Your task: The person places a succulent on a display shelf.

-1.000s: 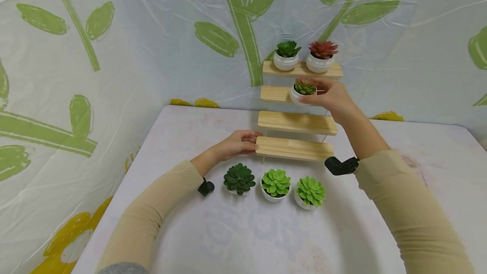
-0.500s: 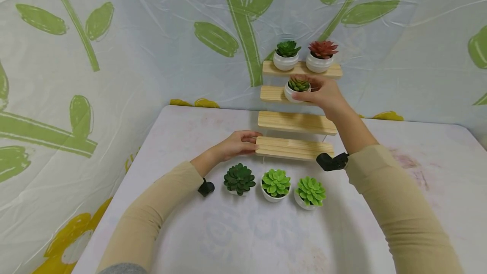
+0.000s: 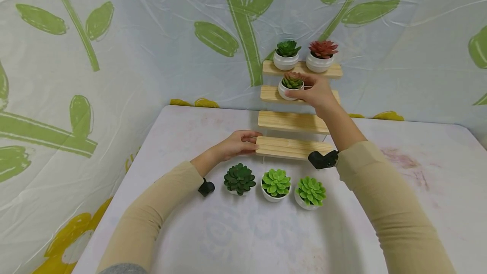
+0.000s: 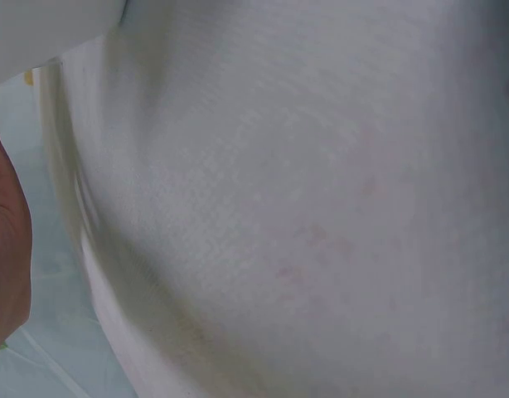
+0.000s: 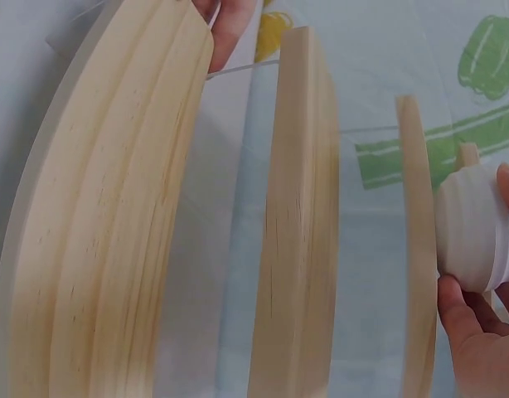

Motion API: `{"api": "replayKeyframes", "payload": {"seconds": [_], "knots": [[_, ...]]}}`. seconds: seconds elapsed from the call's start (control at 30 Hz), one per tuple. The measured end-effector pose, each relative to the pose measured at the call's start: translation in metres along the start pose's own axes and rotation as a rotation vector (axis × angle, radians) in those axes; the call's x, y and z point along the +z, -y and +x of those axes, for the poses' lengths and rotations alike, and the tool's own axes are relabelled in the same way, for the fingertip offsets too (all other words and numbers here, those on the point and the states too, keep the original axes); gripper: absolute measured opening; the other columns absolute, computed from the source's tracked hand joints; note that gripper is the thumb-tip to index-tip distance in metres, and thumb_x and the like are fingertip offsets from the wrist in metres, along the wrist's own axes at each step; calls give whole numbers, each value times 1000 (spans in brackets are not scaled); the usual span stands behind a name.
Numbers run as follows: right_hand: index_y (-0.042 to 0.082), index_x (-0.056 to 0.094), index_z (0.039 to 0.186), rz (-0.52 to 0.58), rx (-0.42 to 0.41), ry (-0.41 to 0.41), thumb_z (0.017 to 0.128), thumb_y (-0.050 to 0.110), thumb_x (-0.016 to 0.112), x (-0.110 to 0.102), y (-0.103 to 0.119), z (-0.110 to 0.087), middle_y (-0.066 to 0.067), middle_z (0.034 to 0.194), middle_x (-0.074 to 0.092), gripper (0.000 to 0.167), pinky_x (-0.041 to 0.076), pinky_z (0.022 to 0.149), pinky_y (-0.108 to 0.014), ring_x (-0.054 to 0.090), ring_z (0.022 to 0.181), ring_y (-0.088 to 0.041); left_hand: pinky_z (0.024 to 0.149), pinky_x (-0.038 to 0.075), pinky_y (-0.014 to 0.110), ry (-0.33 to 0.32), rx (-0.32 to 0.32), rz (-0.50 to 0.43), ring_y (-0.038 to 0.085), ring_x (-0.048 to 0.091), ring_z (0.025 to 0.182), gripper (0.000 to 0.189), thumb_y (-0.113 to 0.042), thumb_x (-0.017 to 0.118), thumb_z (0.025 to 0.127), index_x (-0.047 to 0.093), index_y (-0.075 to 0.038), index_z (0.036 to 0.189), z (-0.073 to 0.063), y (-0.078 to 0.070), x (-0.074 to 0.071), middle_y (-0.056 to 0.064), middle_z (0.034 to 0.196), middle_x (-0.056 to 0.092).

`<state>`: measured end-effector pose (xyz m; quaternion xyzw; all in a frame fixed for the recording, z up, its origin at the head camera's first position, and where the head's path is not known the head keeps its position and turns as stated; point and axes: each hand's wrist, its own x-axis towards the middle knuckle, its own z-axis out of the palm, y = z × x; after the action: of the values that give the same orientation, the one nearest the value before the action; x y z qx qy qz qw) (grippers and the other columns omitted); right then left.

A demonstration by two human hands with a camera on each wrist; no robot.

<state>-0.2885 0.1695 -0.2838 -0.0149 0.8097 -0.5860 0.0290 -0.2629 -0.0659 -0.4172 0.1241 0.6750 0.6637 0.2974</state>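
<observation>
My right hand (image 3: 317,93) pinches a white pot holding a red-tipped green succulent (image 3: 292,80), over the left part of the second shelf from the top (image 3: 271,94). In the right wrist view, the pot (image 5: 470,236) sits right at that shelf's surface, thumb and fingers around its side. My left hand (image 3: 233,145) grips the left end of the lowest wooden shelf (image 3: 294,148) of the tiered stand. Only a sliver of that hand (image 4: 7,249) shows in the left wrist view. On the top shelf (image 3: 300,69) stand a dark green succulent (image 3: 287,49) and a red succulent (image 3: 323,50).
In front of the stand, a dark green succulent (image 3: 239,179) and two bright green ones (image 3: 275,182) (image 3: 310,191) stand in white pots on the pale table (image 3: 243,240). The third shelf down (image 3: 293,122) is bare. A leaf-patterned sheet (image 3: 152,54) hangs behind.
My right hand has moved left and slightly up in the head view, carrying the potted succulent along the second shelf toward its left end. The left hand stays in place.
</observation>
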Motion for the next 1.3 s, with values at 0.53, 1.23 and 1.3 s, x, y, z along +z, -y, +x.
{"api": "replayKeyframes", "payload": {"seconds": [0.53,1.23,1.3], "knots": [[10,38,142,-16,30,-18,82,20,73,6,0,2,-5,124,44,71,42,92,-38,42,101,-15,91,49,36,-1,-5,9,18,58,96,46,3,57,90,46,-1,135,0,1,2,14,113,54],[10,33,144,25,5,73,86,20,69,-17,-9,-34,-11,137,35,69,37,101,-35,39,121,-23,91,49,35,1,11,-5,19,57,97,47,4,56,90,45,0,135,0,1,1,18,117,54],[10,34,144,31,-2,90,86,20,68,-19,-9,-39,-10,137,36,68,38,100,-33,39,121,-22,91,49,35,-1,10,-8,18,57,96,46,4,56,90,46,0,135,0,1,1,18,117,54]]}}
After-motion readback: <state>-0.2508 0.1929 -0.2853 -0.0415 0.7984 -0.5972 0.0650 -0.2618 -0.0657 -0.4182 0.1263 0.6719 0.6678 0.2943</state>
